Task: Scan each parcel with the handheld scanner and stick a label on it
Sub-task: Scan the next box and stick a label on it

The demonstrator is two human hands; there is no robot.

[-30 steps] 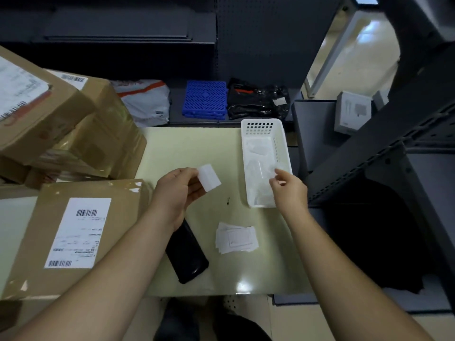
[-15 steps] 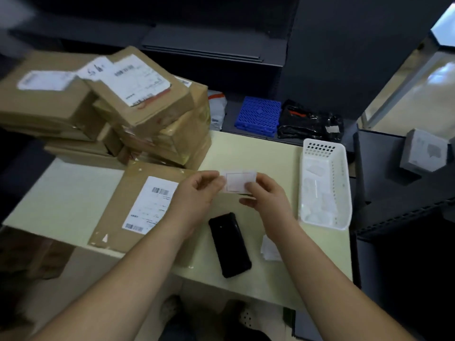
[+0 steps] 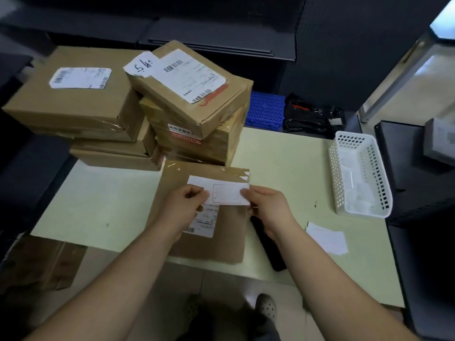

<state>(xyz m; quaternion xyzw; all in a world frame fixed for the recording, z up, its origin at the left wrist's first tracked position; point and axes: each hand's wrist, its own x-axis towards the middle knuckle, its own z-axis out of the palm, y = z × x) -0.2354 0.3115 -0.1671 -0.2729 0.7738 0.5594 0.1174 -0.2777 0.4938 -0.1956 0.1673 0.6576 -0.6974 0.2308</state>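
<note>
A flat brown parcel [image 3: 226, 232] lies at the table's front edge, its printed shipping label partly under my hands. Over its far half I hold a white label [image 3: 225, 193]. My left hand [image 3: 183, 204] pinches the label's left end and my right hand [image 3: 267, 205] pinches its right end. The black handheld scanner [image 3: 269, 244] lies on the table just right of the parcel, mostly hidden under my right forearm.
Several taped brown parcels [image 3: 187, 94] are stacked at the table's back left. A white perforated basket [image 3: 359, 173] with label sheets stands at the right edge. Loose white sheets [image 3: 327, 238] lie in front of it. A blue crate [image 3: 264, 110] and black bag [image 3: 311, 116] sit behind.
My right hand left the basket and joined the left on the label. Both hands have carried the label left, from over the bare table to over the flat parcel. The camera turned left.
</note>
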